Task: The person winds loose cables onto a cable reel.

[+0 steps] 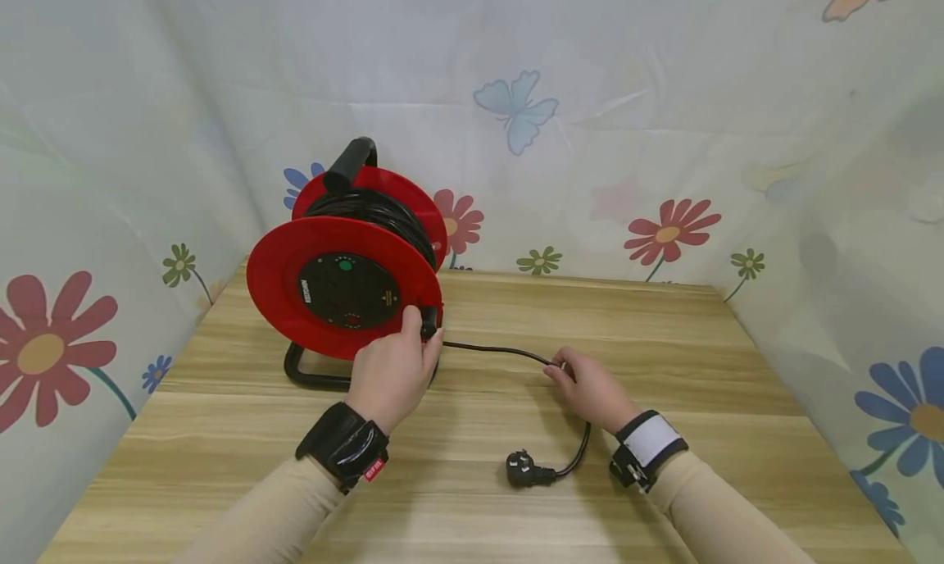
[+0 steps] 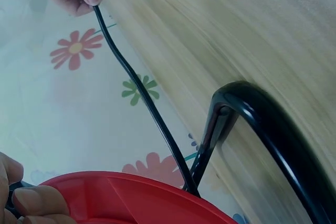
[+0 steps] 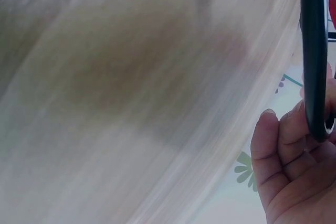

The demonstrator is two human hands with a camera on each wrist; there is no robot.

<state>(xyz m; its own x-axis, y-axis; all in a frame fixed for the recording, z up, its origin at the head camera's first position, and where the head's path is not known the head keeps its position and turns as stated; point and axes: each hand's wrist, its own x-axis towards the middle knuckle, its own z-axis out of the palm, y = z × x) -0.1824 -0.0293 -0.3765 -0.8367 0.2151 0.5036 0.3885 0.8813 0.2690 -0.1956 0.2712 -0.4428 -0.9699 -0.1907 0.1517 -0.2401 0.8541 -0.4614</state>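
A red cable reel (image 1: 276, 289) with black cable wound on its drum stands upright at the left of the table in the head view. My left hand (image 1: 391, 375) grips the small black crank knob (image 1: 428, 321) at the front disc's lower right edge. From the reel a black cable (image 1: 496, 349) runs rightward to my right hand (image 1: 593, 390), which pinches it between thumb and fingers. Below that hand the cable's end curves down to a black plug (image 1: 525, 470) on the tabletop. The left wrist view shows the cable (image 2: 137, 81) stretched fairly straight beside the red disc (image 2: 131, 195).
The reel's black tube stand (image 1: 317, 377) rests on the wood-grain table (image 1: 649, 326). A black carrying handle (image 1: 352, 164) rises above the drum. Behind and at both sides hangs a flower-patterned cloth (image 1: 627, 72).
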